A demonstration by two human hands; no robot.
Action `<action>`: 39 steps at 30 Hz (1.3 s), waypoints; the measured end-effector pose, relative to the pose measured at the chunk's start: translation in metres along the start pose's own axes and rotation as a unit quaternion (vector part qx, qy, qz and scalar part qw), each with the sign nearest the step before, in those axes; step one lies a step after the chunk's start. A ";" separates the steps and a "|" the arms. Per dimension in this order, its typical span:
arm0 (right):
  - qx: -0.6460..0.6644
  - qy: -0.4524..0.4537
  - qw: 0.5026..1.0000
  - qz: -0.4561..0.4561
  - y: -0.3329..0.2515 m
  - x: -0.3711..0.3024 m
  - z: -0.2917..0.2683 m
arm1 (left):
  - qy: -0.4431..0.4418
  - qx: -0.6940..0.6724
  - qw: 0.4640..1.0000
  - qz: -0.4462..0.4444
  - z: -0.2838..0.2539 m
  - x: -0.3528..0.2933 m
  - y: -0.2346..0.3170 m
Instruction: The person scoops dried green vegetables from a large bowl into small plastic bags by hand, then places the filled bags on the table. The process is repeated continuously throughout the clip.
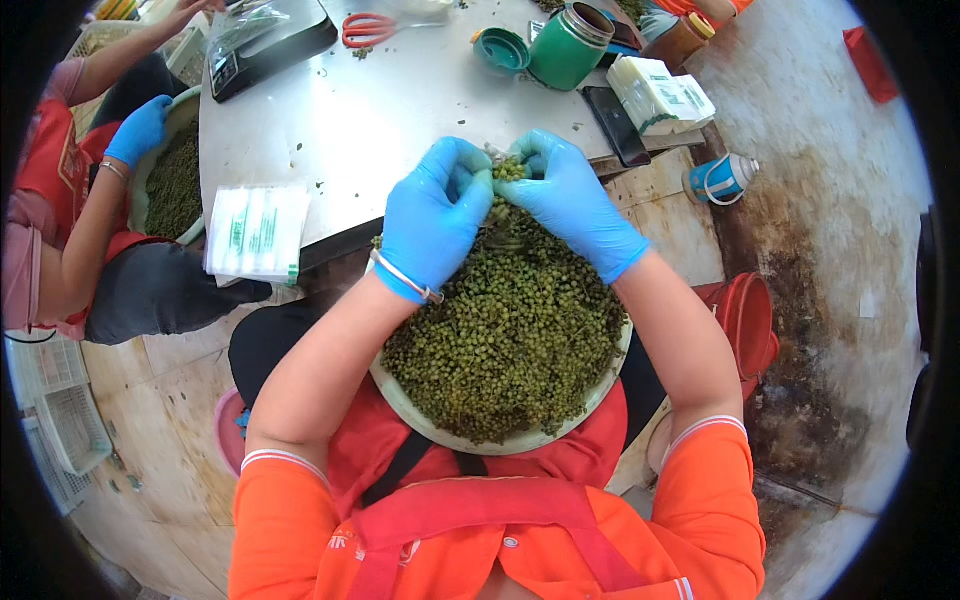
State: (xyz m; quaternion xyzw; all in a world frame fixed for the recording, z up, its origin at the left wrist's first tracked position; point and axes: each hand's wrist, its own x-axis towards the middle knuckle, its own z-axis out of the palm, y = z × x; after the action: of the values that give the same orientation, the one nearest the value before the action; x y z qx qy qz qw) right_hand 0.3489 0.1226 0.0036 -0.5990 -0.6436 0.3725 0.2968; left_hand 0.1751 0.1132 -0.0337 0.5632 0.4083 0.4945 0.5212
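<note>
My gloves [430,225]: thin, rubbery-looking, faintly glossy, creased. Green berries [500,340]: matt, rough, knobbly. Bowl [398,398]: smooth plastic, by look. Tabletop [360,130]: smooth, glossy metal. My apron [590,450]: matt cloth.

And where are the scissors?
In the head view, the red-handled scissors lie on the table near the top edge, left of centre, just right of the black scale and left of the green container.

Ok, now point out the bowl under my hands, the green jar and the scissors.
Bowl [540,441]: head view, on its pale lower rim.
Green jar [566,55]: head view, on the side of its body.
Scissors [389,27]: head view, where the red handles meet.
</note>
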 end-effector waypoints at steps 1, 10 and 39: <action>-0.068 0.017 0.997 -0.017 0.002 0.002 0.000 | -0.016 0.036 0.999 0.011 0.001 -0.003 0.003; 0.068 -0.007 0.997 0.030 -0.006 0.002 0.004 | 0.065 -0.021 0.995 0.067 0.008 -0.006 0.005; -0.291 -0.067 0.915 -0.272 -0.055 -0.006 -0.026 | -0.094 0.079 0.987 0.103 -0.042 0.029 -0.019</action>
State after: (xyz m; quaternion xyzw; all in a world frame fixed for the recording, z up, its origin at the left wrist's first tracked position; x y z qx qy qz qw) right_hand 0.3414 0.1198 0.0641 -0.4348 -0.8798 0.1131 0.1555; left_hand 0.1403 0.1518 -0.0498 0.6853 0.3354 0.4567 0.4575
